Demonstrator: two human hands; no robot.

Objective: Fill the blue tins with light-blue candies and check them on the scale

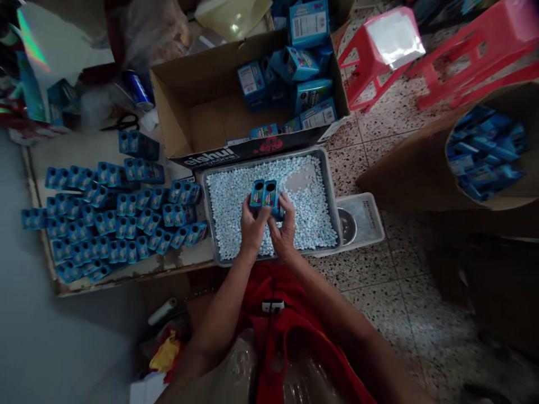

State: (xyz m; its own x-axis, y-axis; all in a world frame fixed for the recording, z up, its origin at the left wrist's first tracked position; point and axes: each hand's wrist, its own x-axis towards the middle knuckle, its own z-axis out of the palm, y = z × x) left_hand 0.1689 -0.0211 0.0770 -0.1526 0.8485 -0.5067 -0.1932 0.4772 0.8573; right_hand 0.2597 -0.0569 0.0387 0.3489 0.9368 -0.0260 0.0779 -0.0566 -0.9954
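Observation:
Over a grey tray (332, 207) filled with small pale blue and white pellets (236, 224), my two hands hold a pair of small blue boxes (264, 195) side by side. Each box has a dark round opening facing up. My left hand (252, 227) grips the pair from the left and below. On the right side, my right hand (283, 224) has its fingers wrapped round the boxes. A patch of the tray's bare bottom (303, 178) shows at its upper right.
Many similar blue boxes (122, 227) stand in rows on the table (138, 268) at left. Behind the tray is a cardboard carton (197, 120) partly filled with blue boxes. Another carton (404, 157) with blue packs stands right, near red stools (370, 56). A lidded container (366, 219) lies beside the tray.

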